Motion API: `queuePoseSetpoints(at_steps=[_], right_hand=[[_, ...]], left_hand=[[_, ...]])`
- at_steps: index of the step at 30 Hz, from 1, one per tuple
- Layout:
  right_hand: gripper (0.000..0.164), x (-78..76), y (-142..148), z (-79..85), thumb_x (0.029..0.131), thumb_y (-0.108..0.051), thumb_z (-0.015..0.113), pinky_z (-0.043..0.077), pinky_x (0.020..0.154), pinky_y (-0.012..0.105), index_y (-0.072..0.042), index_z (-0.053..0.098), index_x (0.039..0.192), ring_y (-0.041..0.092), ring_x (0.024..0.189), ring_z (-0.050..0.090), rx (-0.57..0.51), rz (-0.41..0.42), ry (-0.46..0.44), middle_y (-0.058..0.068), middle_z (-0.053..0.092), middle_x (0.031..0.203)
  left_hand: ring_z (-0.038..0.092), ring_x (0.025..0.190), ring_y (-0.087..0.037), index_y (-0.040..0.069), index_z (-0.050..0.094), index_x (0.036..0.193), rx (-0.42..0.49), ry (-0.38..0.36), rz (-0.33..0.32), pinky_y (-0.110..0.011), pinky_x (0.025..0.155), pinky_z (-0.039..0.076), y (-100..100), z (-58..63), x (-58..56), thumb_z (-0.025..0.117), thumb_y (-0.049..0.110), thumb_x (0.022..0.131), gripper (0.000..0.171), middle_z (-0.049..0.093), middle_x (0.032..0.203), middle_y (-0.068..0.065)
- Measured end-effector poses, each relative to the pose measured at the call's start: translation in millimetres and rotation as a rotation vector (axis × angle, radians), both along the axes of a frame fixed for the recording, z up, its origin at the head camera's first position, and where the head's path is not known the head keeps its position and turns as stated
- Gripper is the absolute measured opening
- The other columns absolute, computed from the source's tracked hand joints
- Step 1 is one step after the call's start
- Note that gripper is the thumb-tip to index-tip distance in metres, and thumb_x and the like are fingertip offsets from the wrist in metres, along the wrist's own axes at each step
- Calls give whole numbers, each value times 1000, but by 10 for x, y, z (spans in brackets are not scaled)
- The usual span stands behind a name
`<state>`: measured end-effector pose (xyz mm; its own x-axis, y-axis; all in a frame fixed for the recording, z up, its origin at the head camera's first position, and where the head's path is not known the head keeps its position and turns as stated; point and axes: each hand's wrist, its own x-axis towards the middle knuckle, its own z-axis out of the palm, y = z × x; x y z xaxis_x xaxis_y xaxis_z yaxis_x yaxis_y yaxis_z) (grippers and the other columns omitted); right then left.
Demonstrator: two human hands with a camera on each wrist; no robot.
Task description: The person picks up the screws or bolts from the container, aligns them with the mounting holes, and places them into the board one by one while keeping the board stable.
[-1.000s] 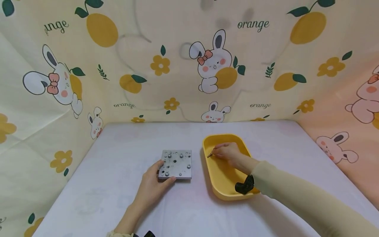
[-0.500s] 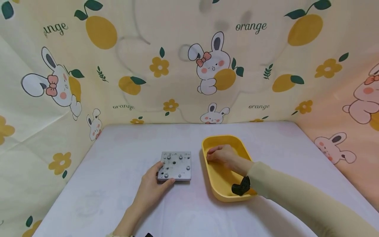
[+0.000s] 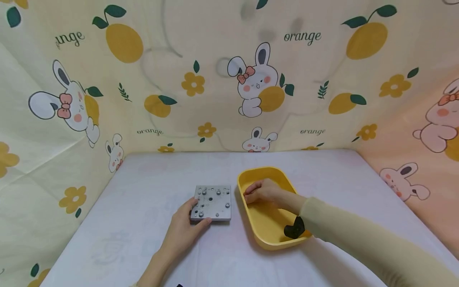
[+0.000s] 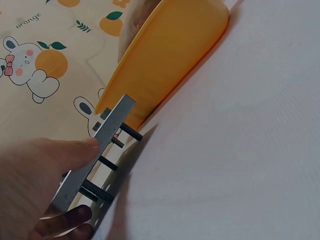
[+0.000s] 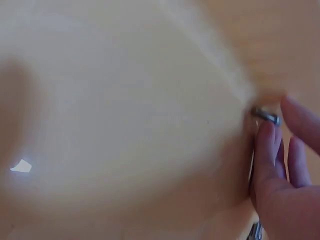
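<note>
A square grey metal plate [image 3: 220, 207] with holes and several bolt heads on its upper face is gripped at its left side by my left hand [image 3: 183, 225]. Threaded bolts [image 4: 97, 191] stick out of its underside, and that face stands off the table in the left wrist view. Inside the yellow tray [image 3: 267, 229], by its left wall, my right hand [image 3: 265, 190] works with curled fingers. A small metal screw [image 5: 266, 116] is between thumb and fingertips in the right wrist view; the head view hides it. Another metal piece [image 5: 256, 231] lies partly in view below that hand.
The table has a white cloth [image 3: 150, 175]. Behind it and at both sides hang printed curtains [image 3: 215, 95] with rabbits and oranges. The tray stands just right of the plate, a narrow strip of cloth between them.
The screw that showed at my right fingertips is now hidden in the head view. My right hand has moved slightly left and down, and the tray has shifted a little left. The left hand stays put.
</note>
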<state>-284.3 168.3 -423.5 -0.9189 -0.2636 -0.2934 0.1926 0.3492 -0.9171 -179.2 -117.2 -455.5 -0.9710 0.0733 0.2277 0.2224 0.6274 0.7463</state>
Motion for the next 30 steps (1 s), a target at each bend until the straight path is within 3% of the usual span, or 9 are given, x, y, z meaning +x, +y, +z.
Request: queuePoseSetpoints(at_steps=[6, 10, 16, 23, 30], right_hand=[[25, 5, 15, -20, 71, 4, 84, 55, 66, 27, 5, 70, 91, 18, 70, 66, 78, 179, 87, 12, 71, 80], [21, 19, 35, -41, 72, 5, 83, 55, 65, 26, 4, 69, 87, 17, 68, 64, 93, 243, 138, 10, 70, 77], [23, 27, 49, -57, 71, 8, 83, 57, 66, 28, 6, 67, 88, 17, 67, 65, 85, 292, 171, 10, 69, 75], [24, 50, 37, 23, 65, -8, 92, 50, 59, 24, -5, 70, 77, 10, 61, 59, 344, 306, 404, -2, 66, 67], [23, 35, -6, 46, 67, -3, 88, 48, 58, 25, -8, 67, 75, 11, 62, 56, 446, 354, 446, -5, 62, 66]], left_hand=[[39, 136, -35, -2, 44, 142, -2, 5, -1, -50, 110, 30, -7, -11, 8, 80, 35, 83, 79, 44, 146, -19], [39, 135, -34, -1, 45, 142, -8, 0, 5, -50, 110, 30, 3, -11, 8, 80, 36, 83, 78, 45, 146, -18], [39, 135, -34, 0, 46, 142, -9, -3, 5, -50, 110, 30, 11, -16, 7, 80, 37, 83, 78, 45, 146, -18], [40, 135, -35, -1, 46, 142, 3, 6, 2, -50, 110, 30, 8, -30, 5, 81, 37, 82, 79, 46, 145, -19], [39, 135, -36, -1, 46, 141, -5, 19, -3, -51, 110, 29, 7, -28, 4, 80, 36, 83, 77, 46, 145, -20]])
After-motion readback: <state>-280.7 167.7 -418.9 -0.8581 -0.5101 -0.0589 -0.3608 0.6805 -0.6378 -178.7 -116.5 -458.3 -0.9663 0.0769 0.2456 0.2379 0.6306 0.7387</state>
